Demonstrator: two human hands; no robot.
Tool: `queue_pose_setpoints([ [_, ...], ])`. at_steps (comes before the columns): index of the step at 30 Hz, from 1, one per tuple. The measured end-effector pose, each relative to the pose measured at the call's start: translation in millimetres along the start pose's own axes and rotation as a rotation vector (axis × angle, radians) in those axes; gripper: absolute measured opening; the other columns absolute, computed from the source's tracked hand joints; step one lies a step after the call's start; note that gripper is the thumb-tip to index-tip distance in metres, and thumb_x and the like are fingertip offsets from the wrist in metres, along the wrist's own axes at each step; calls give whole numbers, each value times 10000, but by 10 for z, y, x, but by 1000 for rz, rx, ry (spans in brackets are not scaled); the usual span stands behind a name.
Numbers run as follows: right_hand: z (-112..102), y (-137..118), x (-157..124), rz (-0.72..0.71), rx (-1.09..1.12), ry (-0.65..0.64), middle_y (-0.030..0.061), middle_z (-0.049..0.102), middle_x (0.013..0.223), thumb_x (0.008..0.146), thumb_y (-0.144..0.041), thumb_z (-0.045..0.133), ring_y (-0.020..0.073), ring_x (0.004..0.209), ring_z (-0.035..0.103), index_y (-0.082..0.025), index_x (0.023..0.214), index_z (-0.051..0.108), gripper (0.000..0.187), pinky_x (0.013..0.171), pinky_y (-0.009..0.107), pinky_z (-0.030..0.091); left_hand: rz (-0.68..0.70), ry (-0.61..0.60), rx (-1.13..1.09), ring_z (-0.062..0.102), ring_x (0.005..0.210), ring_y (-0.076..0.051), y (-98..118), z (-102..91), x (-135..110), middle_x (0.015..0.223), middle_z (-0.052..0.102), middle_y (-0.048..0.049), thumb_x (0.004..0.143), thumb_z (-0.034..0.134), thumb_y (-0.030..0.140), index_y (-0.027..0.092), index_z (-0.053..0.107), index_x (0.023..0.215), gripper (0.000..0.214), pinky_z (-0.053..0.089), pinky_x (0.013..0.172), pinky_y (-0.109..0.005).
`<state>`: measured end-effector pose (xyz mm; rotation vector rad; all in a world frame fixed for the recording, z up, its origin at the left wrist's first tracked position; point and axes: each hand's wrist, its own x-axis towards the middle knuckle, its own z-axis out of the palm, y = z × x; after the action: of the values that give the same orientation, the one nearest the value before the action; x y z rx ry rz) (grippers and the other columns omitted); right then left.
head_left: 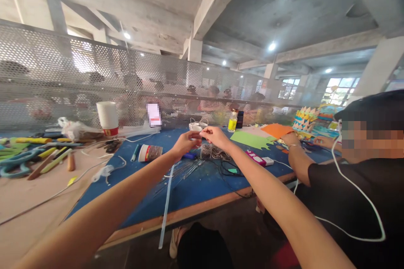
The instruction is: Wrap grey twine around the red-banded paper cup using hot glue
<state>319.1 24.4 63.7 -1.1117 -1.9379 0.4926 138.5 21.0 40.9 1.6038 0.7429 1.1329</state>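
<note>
Both my arms stretch out over a blue table point(202, 189). My left hand point(186, 141) and my right hand point(214, 134) meet above it, fingers pinched together on a small thin piece I cannot make out. Just below the hands lies a tangle of grey string or wire point(213, 151) and a fan of thin metal rods point(186, 170). A pale blue strip point(166, 206) hangs over the table's near edge.
A tipped paper cup point(150, 152), a stack of white cups point(107, 117), a yellow bottle point(232, 122), green and orange paper sheets point(252, 138) and a pink box point(257, 157) lie on the table. A person in black point(347, 193) works at the right. Perforated metal screen point(94, 75) behind.
</note>
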Motion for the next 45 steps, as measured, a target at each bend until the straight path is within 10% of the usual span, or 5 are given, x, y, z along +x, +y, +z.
queue_pose_setpoints([
  [4, -77, 15, -40, 69, 83, 20, 0, 632, 733, 827, -324, 596, 74, 542, 523, -147, 912, 652, 203, 519, 181, 440, -42, 15, -64, 609, 587, -157, -52, 151, 111, 624, 673, -43, 682, 734, 435, 133, 718, 781, 319, 474, 629, -290],
  [13, 89, 392, -252, 222, -130, -222, 3, 711, 811, 848, -329, 589, 100, 606, 649, -185, 927, 707, 202, 580, 176, 467, -42, 78, -275, 645, 679, -155, 216, 66, 147, 795, 718, -74, 737, 699, 469, 147, 704, 896, 359, 481, 670, -281],
  [31, -122, 714, -207, 275, -611, 313, 102, 598, 1204, 964, -338, 401, 201, 1096, 557, -218, 1096, 700, 349, 917, 283, 405, 55, 459, -224, 602, 665, -110, 507, -835, -299, 844, 696, -30, 782, 672, 330, 184, 687, 964, 234, 485, 635, -242],
  [38, 358, 176, -20, -176, -587, 215, 41, 592, 1251, 963, -304, 452, 187, 1097, 544, -265, 1068, 710, 281, 968, 305, 373, -94, 183, -166, 683, 723, -167, 117, -306, -177, 1100, 704, -98, 630, 785, 273, 178, 669, 1027, 424, 524, 669, -294],
  [45, 612, 102, 48, -154, -580, 204, 49, 676, 1078, 983, -315, 405, 179, 934, 611, -260, 1053, 697, 305, 840, 281, 405, -185, 170, -57, 552, 461, -122, -94, -176, -21, 542, 619, 11, 555, 838, 331, 161, 654, 773, 333, 450, 502, -255],
])
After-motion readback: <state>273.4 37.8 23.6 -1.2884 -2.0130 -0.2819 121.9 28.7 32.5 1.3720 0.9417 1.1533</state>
